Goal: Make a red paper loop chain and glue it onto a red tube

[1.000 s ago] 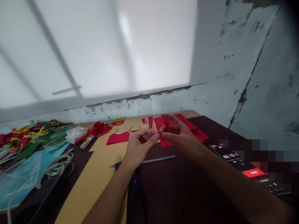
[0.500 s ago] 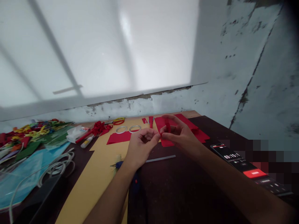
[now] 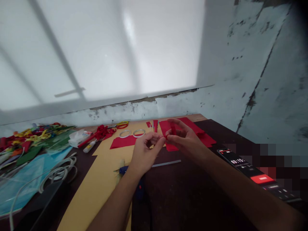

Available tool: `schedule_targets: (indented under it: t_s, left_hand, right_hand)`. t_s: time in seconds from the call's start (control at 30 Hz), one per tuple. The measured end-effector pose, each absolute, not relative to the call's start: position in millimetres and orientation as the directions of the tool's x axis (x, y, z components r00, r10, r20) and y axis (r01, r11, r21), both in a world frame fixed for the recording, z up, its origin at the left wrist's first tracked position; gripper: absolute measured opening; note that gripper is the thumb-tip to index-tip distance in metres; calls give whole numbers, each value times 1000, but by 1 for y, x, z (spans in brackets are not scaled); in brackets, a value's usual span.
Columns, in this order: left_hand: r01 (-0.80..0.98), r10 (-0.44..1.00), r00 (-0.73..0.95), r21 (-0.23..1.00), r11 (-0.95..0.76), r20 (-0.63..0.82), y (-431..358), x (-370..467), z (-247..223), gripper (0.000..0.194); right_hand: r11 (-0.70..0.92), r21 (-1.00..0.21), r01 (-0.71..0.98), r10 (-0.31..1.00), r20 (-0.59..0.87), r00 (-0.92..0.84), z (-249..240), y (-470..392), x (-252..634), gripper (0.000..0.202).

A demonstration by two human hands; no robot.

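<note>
"Okay, hands first, what've you got?"

"Left hand point(image 3: 145, 150): thumb and forefinger closed in a pinch, the rest curled in. Right hand point(image 3: 187, 141): thumb tip meets it, one finger arched loosely above, so half open."

"Holding?"

"Both on one small red piece point(image 3: 173, 128), up in front of the person, above the dark table point(image 3: 180, 199) (its pinched end is mostly hidden by fingertips, so can't tell the fold)."

"Next ring out?"

"Red sheets point(image 3: 208, 139) behind the right hand, another red sheet point(image 3: 121, 142) left of the left hand, two pale rings near its back edge, one left point(image 3: 124, 134), one right point(image 3: 139, 133). Blue glue gun point(image 3: 123, 169) partly behind the left forearm, pale stick point(image 3: 167, 163) on the table just below the hands."

"Farther?"

"Yellow sheet point(image 3: 96, 192) under the left side. Yellow-handled scissors point(image 3: 122, 125) at the back, red bow-like bundle point(image 3: 102, 132) beside them, small bottle point(image 3: 89, 147) in front of a white packet point(image 3: 78, 138). Far left, coloured scraps point(image 3: 38, 136), blue plastic point(image 3: 21, 189) and a coiled white cable point(image 3: 57, 170)."

"Right edge?"

"Phone point(image 3: 237, 162), lit, big digits (last one unclear)."
</note>
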State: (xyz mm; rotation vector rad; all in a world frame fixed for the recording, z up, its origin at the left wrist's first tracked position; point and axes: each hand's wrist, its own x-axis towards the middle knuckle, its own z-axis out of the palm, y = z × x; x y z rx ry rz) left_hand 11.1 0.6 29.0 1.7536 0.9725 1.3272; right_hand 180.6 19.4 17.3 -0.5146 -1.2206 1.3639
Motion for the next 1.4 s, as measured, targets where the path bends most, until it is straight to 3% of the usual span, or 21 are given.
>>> schedule_targets:
  t_s: [0.53,0.8,1.1,1.4]
  left_hand:
    - [128,900,138,894,-430,413,3,10,26,21]
    - [105,886,167,886,-452,432,5,11,27,20]
    - [131,924,185,923,-361,335,9,12,26,25]
    - [113,912,181,913,-391,368,9,10,24,26]
  right_hand:
    - [252,-916,-312,917,329,-226,16,22,183,58]
    - [200,-909,-367,919,304,-252,14,21,180,59]
    - [222,-936,-272,934,284,-215,16,22,183,62]
    - [265,-923,-280,912,334,-240,18,19,180,63]
